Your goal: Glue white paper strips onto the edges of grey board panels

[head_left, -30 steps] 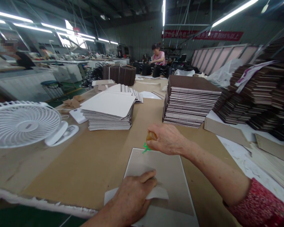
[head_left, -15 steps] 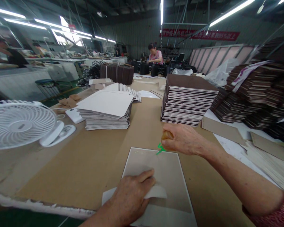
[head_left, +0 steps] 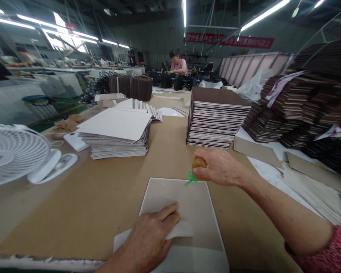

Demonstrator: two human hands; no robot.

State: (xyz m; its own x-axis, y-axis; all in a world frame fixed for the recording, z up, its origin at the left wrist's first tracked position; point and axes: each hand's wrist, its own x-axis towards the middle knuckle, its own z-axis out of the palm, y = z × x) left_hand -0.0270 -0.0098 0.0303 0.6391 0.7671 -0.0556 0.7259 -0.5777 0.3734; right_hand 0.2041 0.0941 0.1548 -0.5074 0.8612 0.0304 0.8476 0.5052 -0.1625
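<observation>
My left hand (head_left: 152,235) rests on a flat beige panel with a pale border (head_left: 199,212), its fingers close together. A white strip of paper or thin card (head_left: 184,230) comes out between its fingers and thumb, and more of it shows left of the wrist. My right hand (head_left: 216,167) is closed in a fist around a yellowish-brown handle (head_left: 199,163), above the panel's far edge. Something bright green and stringy (head_left: 191,178) is at the bottom of that fist, against the panel's far edge. The handle's working end cannot be made out.
A stack of white-grey boards (head_left: 119,132) stands ahead left, and a tall stack of brown-topped boards (head_left: 218,117) ahead right. A white fan (head_left: 14,155) and a white phone (head_left: 75,141) are at the left. Brown bundles (head_left: 295,106) rise at the right. A person in pink (head_left: 178,67) works beyond.
The view has turned slightly right, so the scene has shifted left. Both hands keep nearly the same places on the panel and the handle.
</observation>
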